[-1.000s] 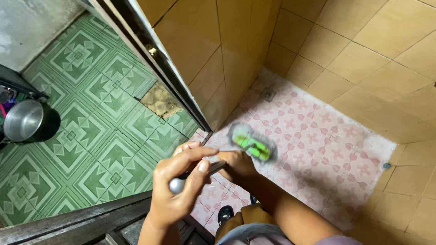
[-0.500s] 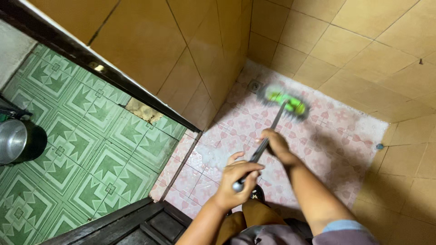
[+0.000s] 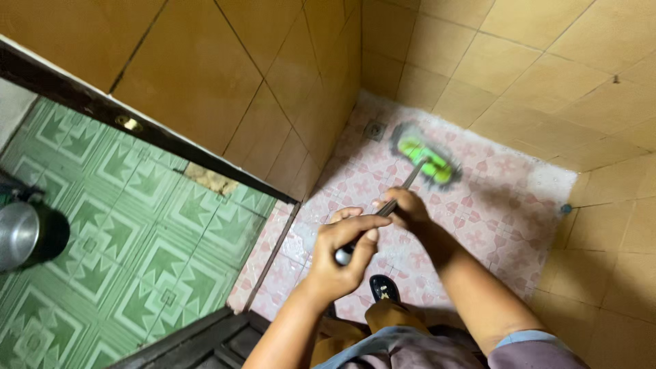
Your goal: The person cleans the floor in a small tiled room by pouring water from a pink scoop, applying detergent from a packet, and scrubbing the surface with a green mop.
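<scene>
Green scrub brush [image 3: 425, 153] in both hands

The green brush head [image 3: 425, 154] at upper centre is motion-blurred, its bristles unreadable. The left edge cuts off the steel pot [image 3: 19, 234], and both hands cover parts of the brush handle [image 3: 410, 183]

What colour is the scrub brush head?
Bright green scrub brush head, bristles blurred greyish; seen in the head view.

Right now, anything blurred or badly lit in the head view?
Head view: the brush head is smeared by motion blur, its bristles unreadable; the left hand and right hand on the handle are fairly sharp. Light is dim and warm, no glare; the pot at the left edge is dark.
</scene>
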